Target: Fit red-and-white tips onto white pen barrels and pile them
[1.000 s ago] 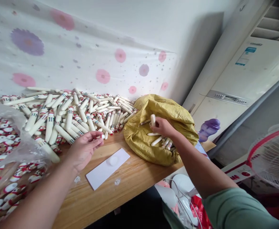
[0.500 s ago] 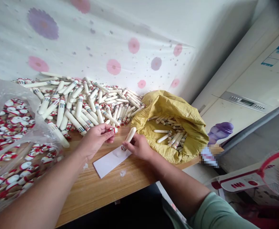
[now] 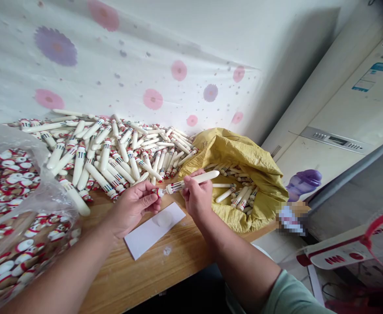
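Observation:
Between its thumb and fingers, my left hand (image 3: 135, 205) pinches a small red-and-white figure (image 3: 159, 192). My right hand (image 3: 198, 196) grips a white pen (image 3: 203, 177), its striped end pointing left at the figure; the two ends are very close, and I cannot tell whether they touch. Below the hands a white card (image 3: 141, 242) with a round, glossy patch lies on the wooden table (image 3: 152, 283). Behind my left hand is a big heap of white pens (image 3: 104, 155), many with red-and-white tops.
On the left, a clear plastic bag (image 3: 44, 174) holds many small red-and-white figures. A yellow woven sack (image 3: 263, 170) with white pens inside stands open at the right. A flowered sheet (image 3: 113, 65) hangs behind; a red-and-white fan (image 3: 338, 253) is at far right.
My right hand has lifted off the card and turned the pen so that its striped end faces left, near the figure in my left hand. The view has shifted slightly.

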Motion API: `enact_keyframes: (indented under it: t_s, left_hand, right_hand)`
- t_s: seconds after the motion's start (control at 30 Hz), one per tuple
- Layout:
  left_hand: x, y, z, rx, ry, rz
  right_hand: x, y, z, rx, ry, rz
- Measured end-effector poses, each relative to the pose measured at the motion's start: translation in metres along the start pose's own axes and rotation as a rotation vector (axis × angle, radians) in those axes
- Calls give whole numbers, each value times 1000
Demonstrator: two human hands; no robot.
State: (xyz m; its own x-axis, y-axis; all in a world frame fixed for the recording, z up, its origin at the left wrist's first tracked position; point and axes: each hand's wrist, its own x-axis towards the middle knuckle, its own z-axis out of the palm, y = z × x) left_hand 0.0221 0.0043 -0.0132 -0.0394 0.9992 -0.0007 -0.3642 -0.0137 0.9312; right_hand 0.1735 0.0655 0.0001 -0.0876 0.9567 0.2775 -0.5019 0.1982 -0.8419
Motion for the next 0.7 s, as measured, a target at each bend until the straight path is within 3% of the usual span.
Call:
enact_keyframes:
  t_s: [0.3, 0.57, 0.7]
  left_hand:
    - [-5, -3, 7, -72, 49, -28]
    - [-12, -3, 19, -88, 58, 43]
    - [-7, 1, 14, -139, 141, 95]
  right_hand:
    - [-9, 18, 1, -32, 5, -94]
    - [-12, 30, 9, -33, -47, -121]
    - [1, 15, 12, -93, -195, -50]
